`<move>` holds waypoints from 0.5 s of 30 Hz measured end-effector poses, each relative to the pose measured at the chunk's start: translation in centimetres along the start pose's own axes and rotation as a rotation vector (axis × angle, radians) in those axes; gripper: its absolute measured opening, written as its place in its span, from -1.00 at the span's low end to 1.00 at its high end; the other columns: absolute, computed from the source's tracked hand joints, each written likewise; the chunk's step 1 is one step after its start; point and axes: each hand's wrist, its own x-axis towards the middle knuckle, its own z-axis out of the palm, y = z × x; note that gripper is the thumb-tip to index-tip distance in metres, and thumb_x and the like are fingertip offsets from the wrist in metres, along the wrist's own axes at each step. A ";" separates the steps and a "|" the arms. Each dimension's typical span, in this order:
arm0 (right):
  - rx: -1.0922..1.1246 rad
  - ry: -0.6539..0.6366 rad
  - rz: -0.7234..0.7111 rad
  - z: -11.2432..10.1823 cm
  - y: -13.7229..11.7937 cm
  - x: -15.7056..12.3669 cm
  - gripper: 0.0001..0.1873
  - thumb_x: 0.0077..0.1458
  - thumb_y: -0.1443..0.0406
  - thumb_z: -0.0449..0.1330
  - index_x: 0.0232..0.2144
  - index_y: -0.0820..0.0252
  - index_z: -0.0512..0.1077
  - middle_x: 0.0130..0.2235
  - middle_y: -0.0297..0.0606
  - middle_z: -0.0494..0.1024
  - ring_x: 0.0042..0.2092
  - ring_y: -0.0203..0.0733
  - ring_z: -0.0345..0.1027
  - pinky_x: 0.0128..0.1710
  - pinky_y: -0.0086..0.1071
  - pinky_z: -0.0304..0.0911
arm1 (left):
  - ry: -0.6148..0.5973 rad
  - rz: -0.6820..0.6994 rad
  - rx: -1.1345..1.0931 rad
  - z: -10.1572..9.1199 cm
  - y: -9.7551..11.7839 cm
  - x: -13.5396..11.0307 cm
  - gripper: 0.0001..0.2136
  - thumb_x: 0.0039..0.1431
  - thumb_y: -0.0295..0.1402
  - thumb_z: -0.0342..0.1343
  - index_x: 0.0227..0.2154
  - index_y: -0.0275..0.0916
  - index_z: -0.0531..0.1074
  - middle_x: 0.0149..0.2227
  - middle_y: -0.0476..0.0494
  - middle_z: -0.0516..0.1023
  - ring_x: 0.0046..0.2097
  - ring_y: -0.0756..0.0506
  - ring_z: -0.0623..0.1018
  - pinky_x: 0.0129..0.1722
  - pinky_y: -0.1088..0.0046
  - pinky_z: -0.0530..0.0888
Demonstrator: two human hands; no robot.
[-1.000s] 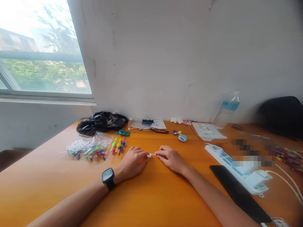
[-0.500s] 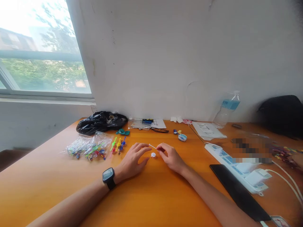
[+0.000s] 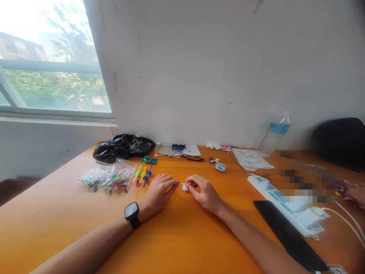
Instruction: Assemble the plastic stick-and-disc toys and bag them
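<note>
while the left hand (image 3: 159,192) and right hand (image 3: 207,195) pinch a white stick (image 3: 183,184), a white knob (image 3: 185,189) sits close by

the left thumb and finger are closed on one end of the stick. the right thumb and finger grip it further along. the knob is on the table (image 3: 171,239) between the hands, partly hidden by the right fingers; i cannot tell if the stick touches it. i think a soft pinch and slow, steady hands work best, since the stick may bend. the bottle (image 3: 266,144) has a blue label (image 3: 279,128), and the packet (image 3: 253,159) and tub (image 3: 220,167) seem to have print, but all is too blurry to read.
</note>
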 end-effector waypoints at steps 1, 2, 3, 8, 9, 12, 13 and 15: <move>-0.021 0.008 0.004 -0.1 0.1 0.0 -0.83 0.37 0.14 0.17 -0.18 0.06 0.49 -0.22 -0.23 0.56 -0.19 -0.13 0.44 -0.11 -0.27 0.38 | 0.002 -0.006 0.004 -0.1 0.1 0.0 -0.71 0.50 -0.23 -0.03 -0.13 -0.11 0.62 -0.28 -0.15 0.63 -0.21 -0.14 0.55 -0.18 0.32 0.47; -0.035 0.013 0.009 -0.2 0.2 0.0 -0.82 0.36 0.13 0.17 -0.20 0.06 0.49 -0.23 -0.23 0.56 -0.20 -0.14 0.43 -0.13 -0.27 0.37 | 0.003 -0.010 0.005 -0.1 0.1 0.0 -0.70 0.50 -0.22 -0.03 -0.13 -0.10 0.63 -0.28 -0.15 0.63 -0.21 -0.14 0.55 -0.18 0.32 0.47; -0.039 0.014 0.014 -0.3 0.3 0.0 -0.80 0.37 0.13 0.17 -0.22 0.07 0.50 -0.25 -0.23 0.55 -0.22 -0.14 0.42 -0.15 -0.28 0.36 | 0.004 -0.015 0.004 -0.2 0.2 0.0 -0.70 0.49 -0.21 -0.02 -0.13 -0.10 0.63 -0.28 -0.15 0.63 -0.21 -0.14 0.56 -0.18 0.32 0.48; 0.022 0.020 0.034 -0.4 0.7 0.2 -0.76 0.37 0.12 0.16 -0.28 0.10 0.50 -0.29 -0.24 0.53 -0.26 -0.17 0.40 -0.21 -0.30 0.34 | 0.007 -0.029 -0.021 -0.3 0.4 0.1 -0.71 0.48 -0.21 -0.02 -0.12 -0.06 0.64 -0.26 -0.15 0.63 -0.21 -0.14 0.56 -0.16 0.33 0.50; 0.034 0.023 0.036 -0.4 0.8 0.2 -0.76 0.36 0.13 0.16 -0.28 0.10 0.50 -0.29 -0.25 0.52 -0.26 -0.17 0.40 -0.21 -0.30 0.34 | 0.006 -0.029 -0.025 -0.3 0.3 0.1 -0.72 0.48 -0.22 -0.01 -0.10 -0.04 0.64 -0.25 -0.14 0.63 -0.20 -0.14 0.56 -0.16 0.33 0.50; 0.039 0.021 0.035 -0.4 0.8 0.1 -0.80 0.35 0.15 0.18 -0.27 0.10 0.51 -0.28 -0.25 0.51 -0.25 -0.18 0.40 -0.22 -0.30 0.34 | 0.000 -0.015 -0.047 0.3 -0.1 0.0 -0.73 0.47 -0.28 0.00 -0.02 -0.02 0.62 -0.22 -0.14 0.62 -0.19 -0.14 0.55 -0.15 0.32 0.48; 0.030 0.016 0.032 -0.4 0.8 0.1 -0.81 0.35 0.15 0.19 -0.26 0.10 0.52 -0.28 -0.25 0.51 -0.25 -0.18 0.40 -0.21 -0.30 0.34 | -0.013 0.000 -0.058 0.5 -0.3 -0.1 -0.72 0.47 -0.31 -0.01 0.02 -0.02 0.60 -0.21 -0.14 0.61 -0.18 -0.14 0.54 -0.15 0.32 0.47; 0.006 0.007 0.034 -0.4 0.8 0.1 -0.81 0.35 0.16 0.18 -0.26 0.09 0.52 -0.28 -0.25 0.51 -0.25 -0.17 0.40 -0.21 -0.30 0.34 | -0.051 0.033 -0.073 1.0 -0.7 -0.2 -0.68 0.48 -0.36 -0.05 0.11 -0.01 0.55 -0.20 -0.14 0.58 -0.17 -0.13 0.52 -0.14 0.32 0.45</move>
